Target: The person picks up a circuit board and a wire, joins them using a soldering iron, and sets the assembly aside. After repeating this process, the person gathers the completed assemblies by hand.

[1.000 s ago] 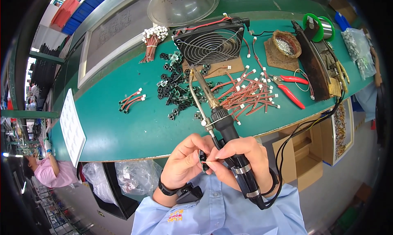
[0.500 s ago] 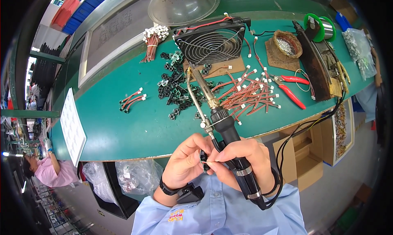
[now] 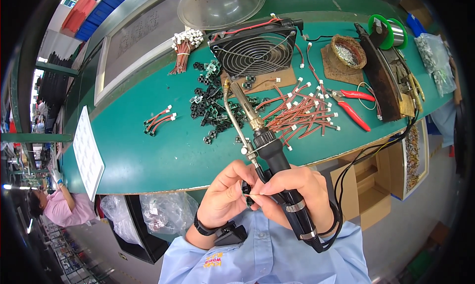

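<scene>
My left hand (image 3: 221,194) is closed in a pinch round a small black plastic part (image 3: 246,188), held just off the table's front edge. In my right hand (image 3: 308,191) lies a soldering iron (image 3: 275,155) with a black grip and a thin metal feed tube (image 3: 233,117) alongside; its tip points away over the table. The right thumb and forefinger also meet at the black part, where a thin wire seems to run; my fingers hide most of it. Loose black parts (image 3: 213,111) and red-and-black wires with white connectors (image 3: 302,113) lie beyond the iron.
A black fan (image 3: 257,51) stands behind the parts. To the right are red-handled cutters (image 3: 354,117), a bowl of solder bits (image 3: 348,54) and a solder spool (image 3: 394,34). Left are a few wired parts (image 3: 159,119) and a white tray (image 3: 88,153). Cables hang by my right wrist.
Both hands, the black part and the iron stay almost where they were. The view has shifted very slightly.
</scene>
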`<state>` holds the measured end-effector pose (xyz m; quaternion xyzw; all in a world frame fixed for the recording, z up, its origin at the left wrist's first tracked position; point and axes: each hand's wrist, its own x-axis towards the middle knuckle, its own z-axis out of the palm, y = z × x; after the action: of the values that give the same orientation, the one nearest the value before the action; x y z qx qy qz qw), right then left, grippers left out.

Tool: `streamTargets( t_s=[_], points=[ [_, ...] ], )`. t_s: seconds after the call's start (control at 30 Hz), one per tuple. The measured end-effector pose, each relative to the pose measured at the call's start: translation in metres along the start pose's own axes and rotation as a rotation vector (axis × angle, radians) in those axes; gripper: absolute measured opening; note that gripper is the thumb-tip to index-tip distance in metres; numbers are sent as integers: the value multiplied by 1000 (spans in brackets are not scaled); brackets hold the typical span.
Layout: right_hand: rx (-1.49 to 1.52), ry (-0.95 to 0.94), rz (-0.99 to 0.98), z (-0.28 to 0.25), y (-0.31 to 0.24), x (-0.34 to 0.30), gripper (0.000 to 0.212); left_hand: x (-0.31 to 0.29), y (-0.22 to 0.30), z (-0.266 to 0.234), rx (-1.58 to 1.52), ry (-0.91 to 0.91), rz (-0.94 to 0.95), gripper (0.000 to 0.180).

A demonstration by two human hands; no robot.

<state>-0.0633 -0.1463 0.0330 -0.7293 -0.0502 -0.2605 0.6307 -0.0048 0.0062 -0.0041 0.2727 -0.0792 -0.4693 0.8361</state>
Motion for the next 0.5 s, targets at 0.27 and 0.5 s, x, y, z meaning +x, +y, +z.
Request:
streamTargets(
  t_s=[0.27, 0.5],
  points=[
    [95, -10, 20, 0, 3, -6, 36, 0, 3, 0, 50, -4, -1, 19],
    [120, -21, 36, -1, 5, -6, 35, 0, 6, 5, 112, 12, 18, 20]
  ],
)
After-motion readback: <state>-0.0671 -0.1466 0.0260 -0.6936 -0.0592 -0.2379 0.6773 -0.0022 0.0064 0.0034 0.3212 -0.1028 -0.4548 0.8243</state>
